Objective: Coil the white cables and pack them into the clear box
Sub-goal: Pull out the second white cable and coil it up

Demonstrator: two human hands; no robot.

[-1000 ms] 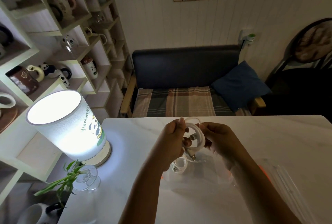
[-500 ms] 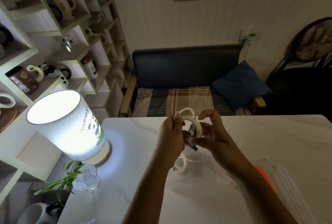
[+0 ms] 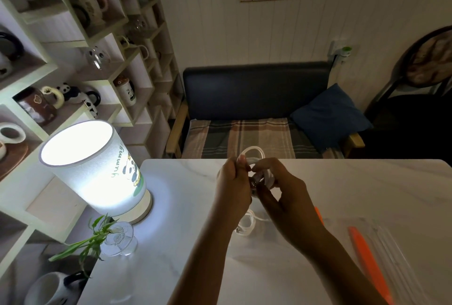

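Both hands hold a coiled white cable in the air above the far part of the white table. My left hand pinches the coil's left side. My right hand grips its lower right, fingers curled around the loops and the metal plugs. A second coiled white cable lies below my hands, apparently inside the clear box, whose walls are barely visible. The box's clear lid with orange clasps lies on the table to the right.
A lit cylindrical lamp stands at the table's left corner, with a glass vase holding a green sprig before it. Shelves of mugs fill the left wall. A bench with a blue cushion sits behind the table.
Both hands have lifted the coiled cable higher and farther from me. My right hand's fingers shifted around the coil, now curled over its lower right side.
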